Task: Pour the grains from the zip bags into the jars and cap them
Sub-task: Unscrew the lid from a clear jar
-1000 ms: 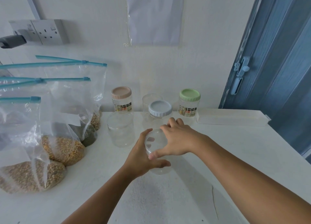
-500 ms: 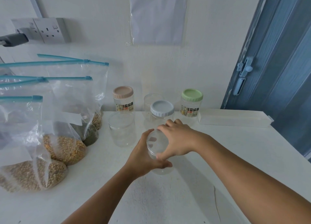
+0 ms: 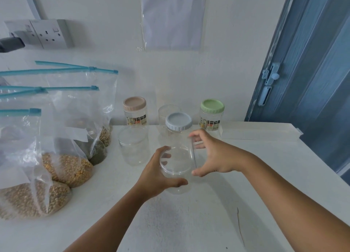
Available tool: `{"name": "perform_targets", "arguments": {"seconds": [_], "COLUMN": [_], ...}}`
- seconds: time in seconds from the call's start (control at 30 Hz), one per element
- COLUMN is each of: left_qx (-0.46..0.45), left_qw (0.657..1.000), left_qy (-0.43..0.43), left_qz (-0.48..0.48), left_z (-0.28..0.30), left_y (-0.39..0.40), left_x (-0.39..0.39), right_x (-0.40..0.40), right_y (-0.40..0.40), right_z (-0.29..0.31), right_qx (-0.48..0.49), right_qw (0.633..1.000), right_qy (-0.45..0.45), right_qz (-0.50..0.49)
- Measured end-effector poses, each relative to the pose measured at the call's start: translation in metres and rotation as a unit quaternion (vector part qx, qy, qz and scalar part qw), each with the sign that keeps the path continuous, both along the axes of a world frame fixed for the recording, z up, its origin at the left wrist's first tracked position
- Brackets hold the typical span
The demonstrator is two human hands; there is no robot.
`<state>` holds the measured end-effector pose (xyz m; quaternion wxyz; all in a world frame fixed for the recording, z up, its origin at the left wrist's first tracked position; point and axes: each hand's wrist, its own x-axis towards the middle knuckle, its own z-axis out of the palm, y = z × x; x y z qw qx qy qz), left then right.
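One upright jar point(image 3: 176, 168), mouth upward

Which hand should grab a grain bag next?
Probably the left hand: the clear zip bags of grains lie on its side. It now grips the clear plastic jar, while the right hand holds the jar's clear lid, tilted up at the rim.

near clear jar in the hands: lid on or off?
Off. The right hand holds the clear round lid tilted on edge beside the clear plastic jar, gripped by the left hand.
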<state>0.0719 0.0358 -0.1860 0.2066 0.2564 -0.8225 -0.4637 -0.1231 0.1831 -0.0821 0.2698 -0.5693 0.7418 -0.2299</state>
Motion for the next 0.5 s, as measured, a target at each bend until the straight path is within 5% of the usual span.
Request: {"name": "perform_targets", "arguments": {"seconds": [0.13,0.23,0.5], "left_qx": [0.008,0.012,0.020], "left_qw": [1.000,1.000,1.000], "left_qy": [-0.001,0.003,-0.005], "left_qz": [0.005,0.012,0.004], "left_z": [0.000,0.001,0.002], "left_y": [-0.001,-0.001,-0.002], "left_x": [-0.001,-0.001,-0.001], "right_x": [-0.020,-0.026,-0.026], "right_y": [0.026,0.040,0.044], "right_z": [-0.036,-0.064,-0.099], "right_qx": [-0.036,-0.025,0.123], "right_qw": [0.984,0.975,0.970], "right_qy": [-0.146,-0.164,0.116], "right_qz": [-0.093,-0.150,-0.173]}}
